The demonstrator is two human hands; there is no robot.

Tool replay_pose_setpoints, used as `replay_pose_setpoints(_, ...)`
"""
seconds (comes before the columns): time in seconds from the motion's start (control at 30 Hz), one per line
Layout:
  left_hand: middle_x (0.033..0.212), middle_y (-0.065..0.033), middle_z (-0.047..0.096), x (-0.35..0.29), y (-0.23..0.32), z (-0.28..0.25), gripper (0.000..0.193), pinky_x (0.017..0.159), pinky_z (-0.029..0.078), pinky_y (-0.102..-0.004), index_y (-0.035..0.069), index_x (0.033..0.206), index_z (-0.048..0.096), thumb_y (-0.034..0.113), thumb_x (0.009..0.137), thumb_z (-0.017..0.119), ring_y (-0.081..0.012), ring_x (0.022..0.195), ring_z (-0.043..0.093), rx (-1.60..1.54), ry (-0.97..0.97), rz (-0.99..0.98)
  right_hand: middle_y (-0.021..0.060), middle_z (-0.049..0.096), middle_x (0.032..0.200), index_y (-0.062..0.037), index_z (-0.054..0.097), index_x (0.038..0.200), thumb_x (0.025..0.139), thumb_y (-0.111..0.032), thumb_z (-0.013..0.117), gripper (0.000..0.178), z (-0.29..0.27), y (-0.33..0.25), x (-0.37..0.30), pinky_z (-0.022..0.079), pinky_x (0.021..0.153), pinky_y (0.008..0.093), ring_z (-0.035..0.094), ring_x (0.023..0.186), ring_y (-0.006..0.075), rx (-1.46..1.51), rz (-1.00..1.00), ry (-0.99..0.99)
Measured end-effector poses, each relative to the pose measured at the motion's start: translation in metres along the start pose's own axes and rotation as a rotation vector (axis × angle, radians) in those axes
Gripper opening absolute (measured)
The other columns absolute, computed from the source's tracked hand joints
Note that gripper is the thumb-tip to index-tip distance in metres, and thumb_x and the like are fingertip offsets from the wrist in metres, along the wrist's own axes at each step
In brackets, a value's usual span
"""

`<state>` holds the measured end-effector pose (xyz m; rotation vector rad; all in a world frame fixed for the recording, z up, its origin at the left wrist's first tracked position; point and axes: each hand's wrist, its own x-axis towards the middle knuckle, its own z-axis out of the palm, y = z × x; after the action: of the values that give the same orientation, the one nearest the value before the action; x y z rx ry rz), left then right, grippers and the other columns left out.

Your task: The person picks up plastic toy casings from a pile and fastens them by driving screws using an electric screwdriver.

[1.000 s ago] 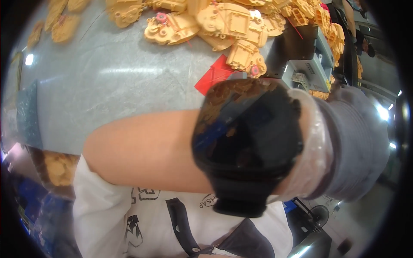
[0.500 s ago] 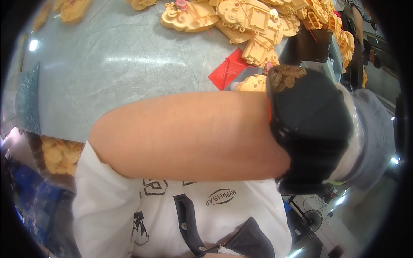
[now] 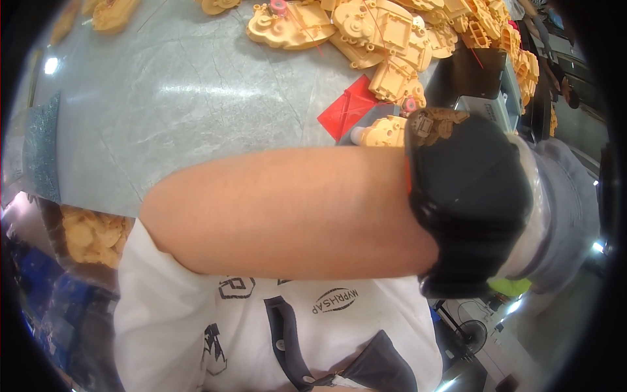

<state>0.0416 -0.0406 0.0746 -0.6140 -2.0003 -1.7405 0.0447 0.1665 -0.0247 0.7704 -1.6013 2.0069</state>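
Observation:
My left forearm crosses the view from lower left to right, close under the camera. It wears a broad black wrist band (image 3: 467, 196) and a clear plastic cuff. My left hand (image 3: 565, 209) is in a grey glove at the right rim, and its fingers are out of sight. Behind the arm, on the grey table (image 3: 189, 111), lie a yellow plastic housing (image 3: 382, 132) and a red sheet (image 3: 349, 108). A heap of yellow plastic parts (image 3: 385, 29) lies along the far edge. My right hand is not in view.
A grey box-shaped machine (image 3: 486, 104) stands at the table's right end. A dark textured mat (image 3: 42, 153) lies at the left edge. Below it sits a bin of yellow parts (image 3: 91, 235). A small fan (image 3: 471, 334) stands on the floor at lower right.
My left arm has swung to the right, so the black wrist band moved from the centre toward the right rim. More bare forearm and the red sheet now show.

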Motion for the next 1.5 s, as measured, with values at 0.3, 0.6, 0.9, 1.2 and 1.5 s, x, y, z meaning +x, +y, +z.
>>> replay_pose_setpoints(0.3, 0.080, -0.0095, 0.058, 0.000, -0.005, -0.003, 0.038, 0.062, 0.046, -0.0313, 0.005, 0.091, 0.060, 0.037, 0.071, 0.066, -0.0210, 0.070, 0.057, -0.042, -0.011, -0.023, 0.0112, 0.053, 0.105, -0.0039, 0.042, 0.123, 0.082, -0.050, 0.056, 0.064, 0.001, 0.002, 0.007, 0.046, 0.077, 0.0316, 0.052, 0.092, 0.0177, 0.052, 0.006, 0.047)
replay_pose_setpoints(0.6, 0.080, -0.0099, 0.058, -0.001, -0.010, -0.007, 0.038, 0.061, 0.046, -0.0309, 0.005, 0.090, 0.060, 0.038, 0.072, 0.065, -0.0207, 0.069, 0.057, -0.079, -0.028, -0.042, 0.0109, 0.053, 0.109, -0.0047, 0.043, 0.123, 0.082, -0.052, 0.056, 0.064, 0.005, 0.002, 0.012, 0.046, 0.080, 0.0318, 0.052, 0.096, 0.0176, 0.109, 0.009, 0.101)
replay_pose_setpoints(0.9, 0.080, -0.0103, 0.059, 0.003, -0.006, -0.005, 0.038, 0.060, 0.046, -0.0304, 0.005, 0.089, 0.061, 0.038, 0.073, 0.064, -0.0204, 0.067, 0.057, -0.117, -0.055, -0.043, 0.0105, 0.052, 0.112, -0.0054, 0.044, 0.123, 0.081, -0.053, 0.055, 0.064, 0.005, -0.006, 0.021, 0.046, 0.082, 0.0321, 0.051, 0.101, 0.0174, 0.163, -0.008, 0.159)
replay_pose_setpoints(1.2, 0.080, -0.0108, 0.059, 0.013, -0.014, -0.008, 0.038, 0.059, 0.046, -0.0300, 0.004, 0.088, 0.061, 0.039, 0.074, 0.064, -0.0201, 0.066, 0.058, -0.144, -0.095, -0.071, 0.0102, 0.051, 0.116, -0.0061, 0.045, 0.123, 0.081, -0.054, 0.055, 0.065, 0.006, -0.002, 0.033, 0.045, 0.085, 0.0324, 0.050, 0.105, 0.0172, 0.227, -0.001, 0.238)
replay_pose_setpoints(1.5, 0.083, -0.0110, 0.056, -0.026, -0.049, -0.041, 0.028, 0.065, 0.042, -0.0345, 0.004, 0.093, 0.059, 0.015, 0.070, 0.070, -0.0279, 0.076, 0.054, 0.516, 0.065, -0.114, 0.0050, 0.051, 0.064, -0.0080, 0.042, 0.119, 0.080, -0.065, 0.046, 0.070, -0.011, -0.014, 0.120, 0.040, 0.048, 0.0291, 0.048, 0.048, 0.0150, -0.011, -0.062, 0.288)
